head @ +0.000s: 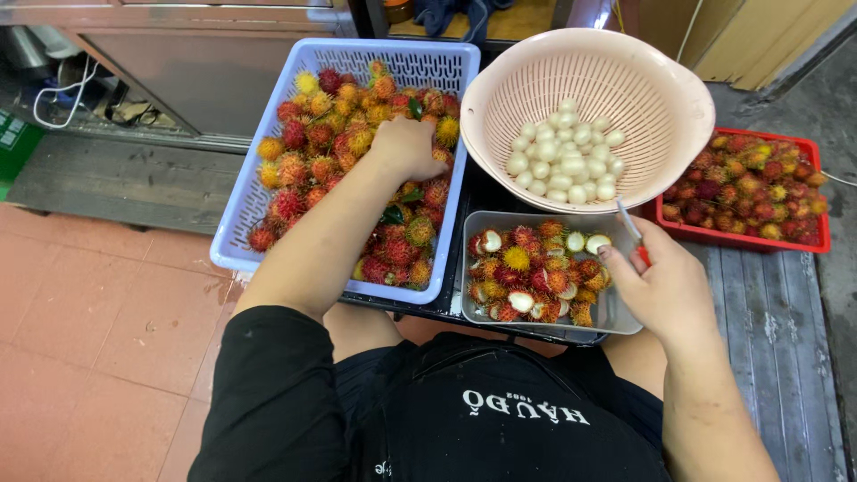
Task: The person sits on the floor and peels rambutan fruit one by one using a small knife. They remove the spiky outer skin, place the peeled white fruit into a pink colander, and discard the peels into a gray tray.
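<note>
The left hand (pixel 406 147) is down among rambutans filling the blue basket (pixel 234 219), whose walls hem it in on either side. Just beside it the pink colander (pixel 665 98) overhangs the metal tray (pixel 616 317), roofing its far end. The right hand (pixel 665 286) holds a small knife (pixel 628 220) under that rim. Open floor (pixel 98 303) lies left; the red tray (pixel 741 239) blocks the right.
</note>
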